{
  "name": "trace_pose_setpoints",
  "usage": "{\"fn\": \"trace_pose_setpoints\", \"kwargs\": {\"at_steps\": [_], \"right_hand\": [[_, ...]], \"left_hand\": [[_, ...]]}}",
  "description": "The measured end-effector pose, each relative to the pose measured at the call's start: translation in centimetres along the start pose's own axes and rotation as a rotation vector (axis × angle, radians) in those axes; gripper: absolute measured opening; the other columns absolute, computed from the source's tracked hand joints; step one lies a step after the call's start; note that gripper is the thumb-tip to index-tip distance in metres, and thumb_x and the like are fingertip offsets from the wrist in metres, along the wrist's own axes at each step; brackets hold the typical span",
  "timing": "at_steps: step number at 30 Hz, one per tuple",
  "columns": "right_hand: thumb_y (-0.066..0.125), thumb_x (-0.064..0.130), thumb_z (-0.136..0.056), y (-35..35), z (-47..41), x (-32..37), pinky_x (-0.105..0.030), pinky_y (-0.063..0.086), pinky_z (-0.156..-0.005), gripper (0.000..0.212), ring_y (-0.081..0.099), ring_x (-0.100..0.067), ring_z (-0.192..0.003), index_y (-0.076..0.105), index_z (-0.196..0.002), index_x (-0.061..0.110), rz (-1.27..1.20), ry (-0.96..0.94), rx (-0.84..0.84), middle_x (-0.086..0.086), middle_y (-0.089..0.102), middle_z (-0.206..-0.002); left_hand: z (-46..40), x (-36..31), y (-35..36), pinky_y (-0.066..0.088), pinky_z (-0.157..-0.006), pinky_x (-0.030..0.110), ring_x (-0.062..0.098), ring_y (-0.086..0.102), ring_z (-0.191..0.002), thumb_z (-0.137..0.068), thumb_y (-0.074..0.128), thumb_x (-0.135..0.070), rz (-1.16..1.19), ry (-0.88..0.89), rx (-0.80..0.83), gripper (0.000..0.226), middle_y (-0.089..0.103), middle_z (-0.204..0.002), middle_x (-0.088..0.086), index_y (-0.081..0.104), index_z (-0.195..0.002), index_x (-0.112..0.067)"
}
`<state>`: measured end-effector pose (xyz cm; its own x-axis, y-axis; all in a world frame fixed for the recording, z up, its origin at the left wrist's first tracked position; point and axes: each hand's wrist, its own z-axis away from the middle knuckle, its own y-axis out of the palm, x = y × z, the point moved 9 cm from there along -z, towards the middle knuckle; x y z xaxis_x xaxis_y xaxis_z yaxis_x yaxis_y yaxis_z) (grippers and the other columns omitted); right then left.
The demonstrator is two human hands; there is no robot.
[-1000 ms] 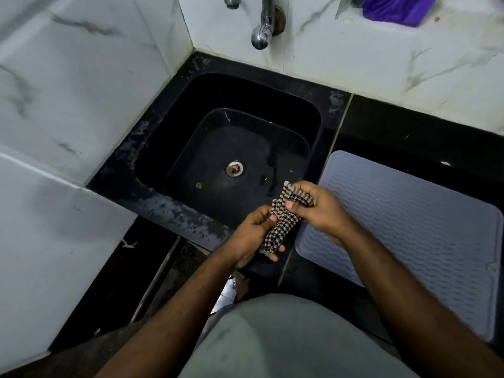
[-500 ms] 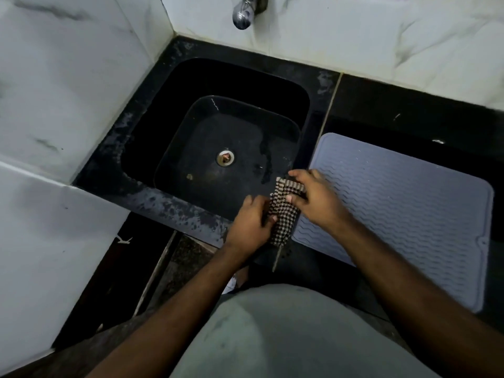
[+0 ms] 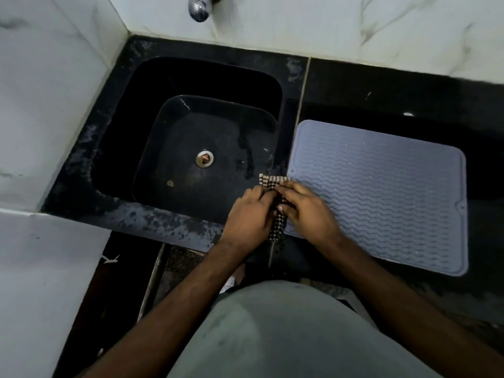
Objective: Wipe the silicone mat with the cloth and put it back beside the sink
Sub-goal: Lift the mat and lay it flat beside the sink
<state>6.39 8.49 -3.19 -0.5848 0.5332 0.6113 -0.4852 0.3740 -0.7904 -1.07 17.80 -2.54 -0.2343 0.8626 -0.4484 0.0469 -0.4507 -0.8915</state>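
Note:
A grey silicone mat (image 3: 381, 192) with wavy ridges lies flat on the black counter, right of the sink. A black-and-white checked cloth (image 3: 274, 181) is bunched between both hands at the mat's near-left corner, over the sink's right rim. My left hand (image 3: 249, 216) grips its left side and my right hand (image 3: 308, 211) grips its right side, resting on the mat's edge. Part of the cloth hangs down between the wrists; its middle is hidden by my fingers.
The black sink (image 3: 191, 148) with a round drain (image 3: 204, 158) sits to the left. A chrome tap (image 3: 200, 6) sticks out of the marble wall above it. Black counter (image 3: 395, 99) runs behind the mat. White marble walls close in the left side.
Both hands have lowered with the cloth from above the sink's front rim to the mat's left corner. The camera has tilted down, so the tap and wall shelf left the view.

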Motion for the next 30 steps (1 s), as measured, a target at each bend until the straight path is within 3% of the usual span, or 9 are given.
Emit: {"fn": "trace_pose_setpoints", "kwargs": {"at_steps": [4,7,12,15,17,23,27,30], "right_hand": [[0.067,0.023,-0.092,-2.5,1.0,-1.6,-0.034,0.049,-0.095,0.037,0.058,-0.023,-0.115,0.063,-0.128,0.016,0.031,0.048,-0.144,-0.002,0.061,-0.128],[0.067,0.021,-0.092,-3.8,2.0,-4.3,-0.037,0.051,-0.094,0.038,0.06,-0.029,-0.113,0.063,-0.128,0.01,0.048,0.159,-0.179,-0.008,0.061,-0.126],[0.067,0.019,-0.091,-6.1,5.9,-8.2,-0.041,0.05,-0.095,0.041,0.058,-0.033,-0.112,0.061,-0.13,0.008,0.066,0.324,-0.273,-0.013,0.059,-0.123],[0.064,0.017,-0.093,-7.6,8.8,-10.6,-0.042,0.051,-0.094,0.037,0.057,-0.033,-0.111,0.061,-0.129,0.008,0.048,0.427,-0.337,-0.013,0.057,-0.12],[0.063,0.017,-0.093,-8.6,10.4,-12.2,-0.044,0.052,-0.091,0.035,0.058,-0.033,-0.109,0.063,-0.127,0.01,0.051,0.466,-0.357,-0.012,0.057,-0.118],[0.06,0.018,-0.094,-13.8,13.4,-18.6,-0.046,0.052,-0.089,0.032,0.057,-0.033,-0.107,0.064,-0.125,0.009,0.081,0.586,-0.439,-0.013,0.056,-0.119],[0.059,0.014,-0.094,-17.5,14.3,-22.7,-0.044,0.05,-0.092,0.034,0.054,-0.038,-0.107,0.061,-0.126,0.003,0.122,0.651,-0.476,-0.018,0.053,-0.12],[0.057,0.012,-0.095,-19.4,14.8,-25.3,-0.042,0.045,-0.095,0.038,0.05,-0.038,-0.108,0.057,-0.131,0.001,0.108,0.686,-0.47,-0.021,0.049,-0.121]], "left_hand": [[-1.4,-1.8,-1.2,0.046,-0.099,0.044,0.028,0.051,-0.112,-0.092,0.056,-0.017,0.167,0.042,-0.086,0.04,0.053,-0.122,0.011,0.056,-0.131,-0.01],[-3.0,-3.7,-0.8,0.042,-0.106,0.04,0.028,0.05,-0.119,-0.095,0.057,-0.015,0.261,0.076,-0.062,0.039,0.051,-0.126,0.013,0.055,-0.132,-0.004],[-4.3,-7.7,1.6,0.042,-0.106,0.04,0.033,0.055,-0.116,-0.093,0.058,-0.007,0.353,0.173,-0.007,0.036,0.055,-0.121,0.018,0.058,-0.129,0.0],[-5.0,-9.1,3.1,0.04,-0.108,0.047,0.036,0.054,-0.115,-0.091,0.056,-0.015,0.32,0.155,0.016,0.038,0.056,-0.12,0.018,0.059,-0.127,-0.002],[-5.4,-9.4,3.7,0.041,-0.108,0.051,0.038,0.054,-0.116,-0.091,0.056,-0.022,0.293,0.111,0.024,0.043,0.055,-0.121,0.02,0.058,-0.13,-0.003],[-8.7,-8.3,2.8,0.04,-0.109,0.045,0.043,0.05,-0.12,-0.093,0.064,-0.014,0.239,-0.132,-0.068,0.047,0.05,-0.126,0.027,0.053,-0.134,0.006],[-10.5,-5.4,2.6,0.047,-0.097,0.05,0.05,0.054,-0.106,-0.095,0.058,-0.014,0.112,-0.344,-0.083,0.032,0.046,-0.122,0.032,0.055,-0.116,0.01],[-10.6,-5.0,2.9,0.048,-0.091,0.052,0.052,0.057,-0.101,-0.097,0.053,-0.013,0.041,-0.464,-0.059,0.028,0.04,-0.128,0.031,0.051,-0.114,0.009]]}}
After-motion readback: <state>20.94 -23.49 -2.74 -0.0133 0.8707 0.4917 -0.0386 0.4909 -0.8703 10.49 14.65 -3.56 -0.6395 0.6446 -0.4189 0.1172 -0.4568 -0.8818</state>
